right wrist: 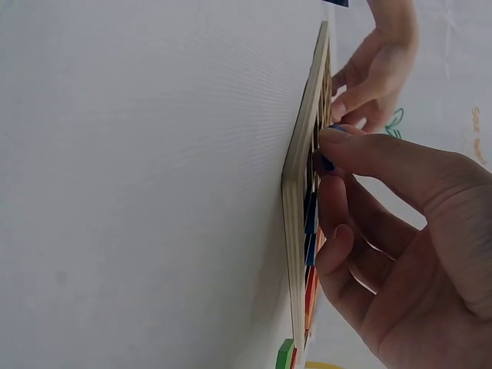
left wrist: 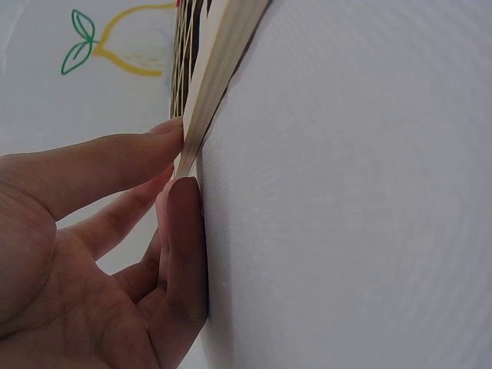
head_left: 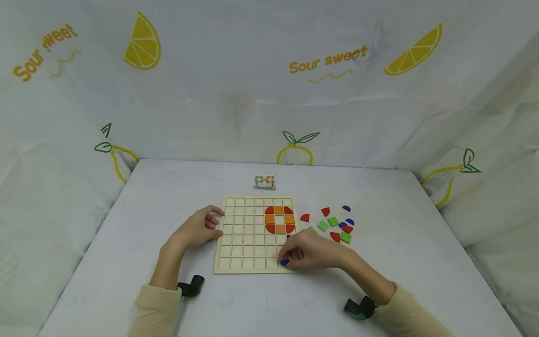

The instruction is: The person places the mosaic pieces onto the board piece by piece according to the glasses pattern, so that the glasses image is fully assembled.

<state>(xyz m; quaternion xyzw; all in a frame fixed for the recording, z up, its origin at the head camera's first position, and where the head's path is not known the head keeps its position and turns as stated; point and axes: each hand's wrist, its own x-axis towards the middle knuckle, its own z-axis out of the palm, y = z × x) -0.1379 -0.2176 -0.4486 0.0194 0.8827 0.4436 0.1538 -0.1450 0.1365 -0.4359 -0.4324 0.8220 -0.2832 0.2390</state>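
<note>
A pale wooden grid board [head_left: 243, 240] lies on the table. Red and orange pieces [head_left: 279, 210] form a ring in its upper right cells. My right hand [head_left: 313, 250] is over the lower right part, pinching a blue half-round piece [head_left: 285, 262] between thumb and fingers, at the grid cells. Blue pieces [right wrist: 310, 214] sit in the board beside that hand in the right wrist view; from the head they are mostly hidden. At the board's left edge, my left hand [head_left: 198, 227] touches the rim with thumb and fingertips, its fingers loosely bent.
Right of the board lie several loose pieces: red quarter-rounds [head_left: 325, 211], green squares [head_left: 333, 221] and blue half-rounds [head_left: 346, 208]. Behind the board is a small pattern card [head_left: 265, 181]. Lemon-print cloth [head_left: 236, 93] hangs behind the white table [head_left: 168, 187].
</note>
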